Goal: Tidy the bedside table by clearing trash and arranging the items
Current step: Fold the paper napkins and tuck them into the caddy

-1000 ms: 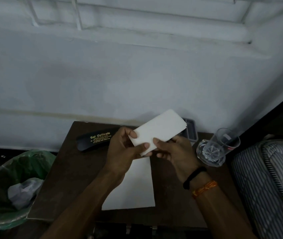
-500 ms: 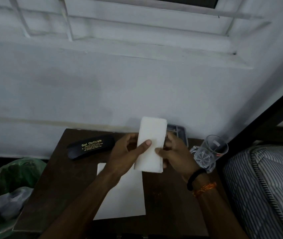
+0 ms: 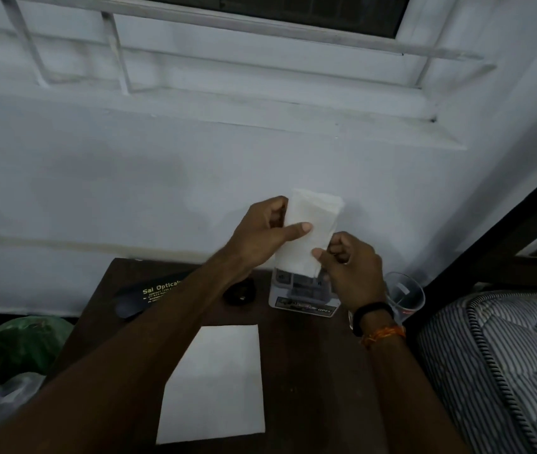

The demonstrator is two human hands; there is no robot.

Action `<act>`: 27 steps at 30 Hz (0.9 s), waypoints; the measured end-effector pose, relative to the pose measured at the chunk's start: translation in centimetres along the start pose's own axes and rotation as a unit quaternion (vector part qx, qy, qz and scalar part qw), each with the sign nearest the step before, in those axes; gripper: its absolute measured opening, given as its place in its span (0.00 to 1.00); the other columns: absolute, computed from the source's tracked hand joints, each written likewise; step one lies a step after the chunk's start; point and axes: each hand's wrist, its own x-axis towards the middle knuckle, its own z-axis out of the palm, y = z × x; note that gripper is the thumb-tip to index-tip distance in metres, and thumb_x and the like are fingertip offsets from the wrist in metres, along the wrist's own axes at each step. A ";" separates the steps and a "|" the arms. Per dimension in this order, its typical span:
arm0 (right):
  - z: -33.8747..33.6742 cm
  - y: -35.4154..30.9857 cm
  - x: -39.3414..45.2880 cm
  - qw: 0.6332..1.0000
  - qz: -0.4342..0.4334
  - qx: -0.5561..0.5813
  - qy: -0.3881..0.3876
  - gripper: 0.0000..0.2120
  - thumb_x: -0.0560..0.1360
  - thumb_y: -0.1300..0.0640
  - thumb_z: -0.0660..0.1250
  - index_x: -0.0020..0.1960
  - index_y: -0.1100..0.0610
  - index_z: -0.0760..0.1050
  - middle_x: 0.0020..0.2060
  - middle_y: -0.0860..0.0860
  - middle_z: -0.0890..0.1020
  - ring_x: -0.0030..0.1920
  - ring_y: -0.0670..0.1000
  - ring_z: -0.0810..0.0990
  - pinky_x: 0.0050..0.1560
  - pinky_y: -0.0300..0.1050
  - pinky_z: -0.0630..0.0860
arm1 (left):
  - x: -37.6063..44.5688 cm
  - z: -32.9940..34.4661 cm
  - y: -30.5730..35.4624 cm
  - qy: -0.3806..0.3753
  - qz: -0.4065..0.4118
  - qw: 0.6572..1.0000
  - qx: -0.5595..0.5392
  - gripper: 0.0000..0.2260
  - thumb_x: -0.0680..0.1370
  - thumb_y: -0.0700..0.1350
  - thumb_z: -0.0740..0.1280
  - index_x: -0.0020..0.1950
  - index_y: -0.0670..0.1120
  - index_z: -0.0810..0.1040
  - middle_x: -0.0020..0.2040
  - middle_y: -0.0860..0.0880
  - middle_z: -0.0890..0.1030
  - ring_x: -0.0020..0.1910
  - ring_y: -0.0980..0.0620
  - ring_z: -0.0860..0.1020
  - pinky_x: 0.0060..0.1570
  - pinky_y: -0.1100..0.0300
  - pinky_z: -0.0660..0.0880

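Folding a white tissue (image 3: 309, 235), held up above the far edge of the surface (image 3: 306, 362). Left hand (image 3: 262, 239) pinches its upper part, thumb across the front; right hand (image 3: 350, 268) pinches the lower edge at 5 o'clock. Step in hand looks like folding or squaring it; next move likely calls for laying it flat or binning it.

Count: one held tissue, one flat white sheet (image 3: 216, 385) at 6 o'clock, one spectacle case (image 3: 147, 294) at 9, one glass (image 3: 406, 294) at 3, one small box (image 3: 303, 296) beneath, one lined bin (image 3: 15, 348) on floor.
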 end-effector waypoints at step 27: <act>1.5 2.8 2.4 0.979 0.081 -0.170 0.074 0.10 0.73 0.56 0.72 0.53 0.55 0.77 0.47 0.55 0.85 0.49 0.59 0.81 0.48 0.46 0.75 | 5.3 1.8 -4.6 -0.083 0.016 0.964 0.253 0.20 0.73 0.42 0.73 0.65 0.45 0.75 0.56 0.47 0.82 0.50 0.53 0.79 0.45 0.69 0.75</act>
